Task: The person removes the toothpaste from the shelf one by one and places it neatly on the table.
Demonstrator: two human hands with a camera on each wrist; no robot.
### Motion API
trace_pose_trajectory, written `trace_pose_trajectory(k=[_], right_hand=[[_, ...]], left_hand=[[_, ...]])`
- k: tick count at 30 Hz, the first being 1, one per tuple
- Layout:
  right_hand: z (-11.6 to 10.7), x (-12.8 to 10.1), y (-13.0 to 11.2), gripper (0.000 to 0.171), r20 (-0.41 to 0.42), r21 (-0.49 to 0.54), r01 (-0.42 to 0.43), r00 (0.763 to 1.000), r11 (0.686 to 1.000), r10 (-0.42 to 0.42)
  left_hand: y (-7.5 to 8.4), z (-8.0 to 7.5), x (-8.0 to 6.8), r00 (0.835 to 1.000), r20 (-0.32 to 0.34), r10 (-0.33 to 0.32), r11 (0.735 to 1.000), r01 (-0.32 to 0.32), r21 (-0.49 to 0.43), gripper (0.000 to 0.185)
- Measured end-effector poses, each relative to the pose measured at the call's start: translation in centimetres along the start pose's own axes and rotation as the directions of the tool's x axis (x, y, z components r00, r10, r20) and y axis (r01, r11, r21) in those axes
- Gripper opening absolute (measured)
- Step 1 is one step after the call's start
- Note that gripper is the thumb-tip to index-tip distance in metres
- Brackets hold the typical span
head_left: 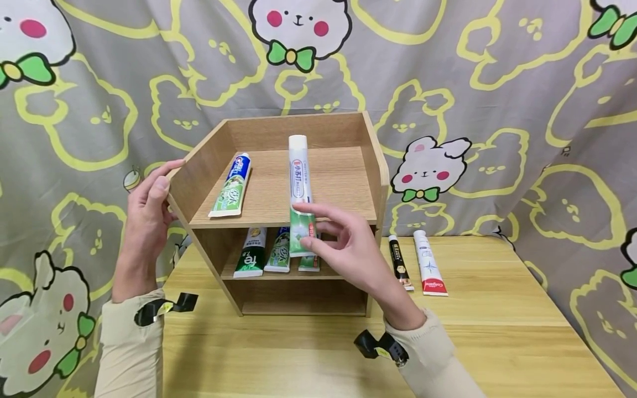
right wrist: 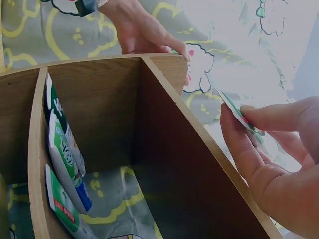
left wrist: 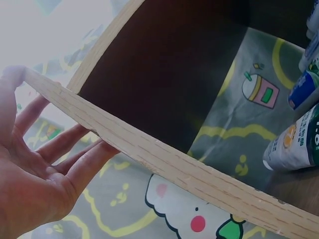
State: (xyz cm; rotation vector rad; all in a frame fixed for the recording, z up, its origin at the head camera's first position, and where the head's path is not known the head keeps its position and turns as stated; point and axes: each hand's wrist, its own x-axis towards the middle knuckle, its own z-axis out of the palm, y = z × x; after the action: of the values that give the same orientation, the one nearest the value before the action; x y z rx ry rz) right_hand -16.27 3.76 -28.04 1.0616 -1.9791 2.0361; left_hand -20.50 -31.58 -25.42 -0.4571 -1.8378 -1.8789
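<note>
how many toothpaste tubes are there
7: one lying on the top shelf, one pinched by the right hand, three on the middle shelf, two on the table. Others may be hidden.

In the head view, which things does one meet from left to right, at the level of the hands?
Left hand → blue-green tube on the upper shelf → white-green tube pinched by the right hand → black tube → white tube.

We see a light oak-grain wooden shelf unit [head_left: 278, 188] on a yellow wood-grain table [head_left: 497, 342]. Held white-and-green toothpaste tube [head_left: 301, 193]; blue-green-white tube [head_left: 231, 185] beside it. Grey backdrop cloth [head_left: 522, 83]: yellow bunny outlines, white bunnies, pink cheeks, green bows. Beige sleeves [head_left: 131, 354].
</note>
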Motion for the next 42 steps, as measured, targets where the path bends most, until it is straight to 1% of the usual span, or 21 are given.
trace_pose_trajectory(k=[7,11,21,28,31,36,39,42], right_hand=[[-0.3,-1.4,0.0,0.046,-0.028,-0.019,0.018,0.999,1.0,-0.018],[-0.6,-2.3,-0.3,0.045,-0.048,-0.033,0.035,0.998,0.999,-0.037],[-2.1,-4.8,-0.9,0.043,-0.068,-0.096,0.121,0.99,0.988,-0.128],[-3.2,-6.5,-1.2,0.04,-0.129,-0.088,0.078,0.988,0.993,-0.089],[-3.7,-7.1,-1.3,0.04,-0.15,-0.09,0.077,0.985,0.993,-0.09],[-4.6,-8.1,-1.2,0.04,-0.163,-0.123,0.07,0.983,0.99,-0.089],[-5.3,-8.6,-1.0,0.041,-0.167,-0.118,0.105,0.978,0.987,-0.124],[-6.0,-9.0,-0.8,0.041,-0.168,-0.095,0.165,0.969,0.982,-0.179]], left_hand=[[-0.1,0.1,0.0,1.0,-0.011,-0.004,1.0,0.004,-0.011,0.044],[-0.1,0.0,0.0,1.0,0.0,0.0,1.0,0.0,-0.003,0.044],[0.0,-0.2,-0.1,1.0,-0.005,0.006,1.0,-0.006,-0.005,0.043],[-0.1,0.0,0.1,1.0,0.016,0.009,1.0,-0.008,-0.017,0.044],[-0.1,0.0,0.1,1.0,0.014,0.008,1.0,-0.008,-0.019,0.044],[-0.2,-0.1,0.0,1.0,0.012,0.006,1.0,-0.006,-0.008,0.044],[-0.2,-0.1,0.0,1.0,0.02,0.013,1.0,-0.013,-0.004,0.044],[-0.3,-0.1,0.0,1.0,0.024,0.017,1.0,-0.017,-0.005,0.044]])
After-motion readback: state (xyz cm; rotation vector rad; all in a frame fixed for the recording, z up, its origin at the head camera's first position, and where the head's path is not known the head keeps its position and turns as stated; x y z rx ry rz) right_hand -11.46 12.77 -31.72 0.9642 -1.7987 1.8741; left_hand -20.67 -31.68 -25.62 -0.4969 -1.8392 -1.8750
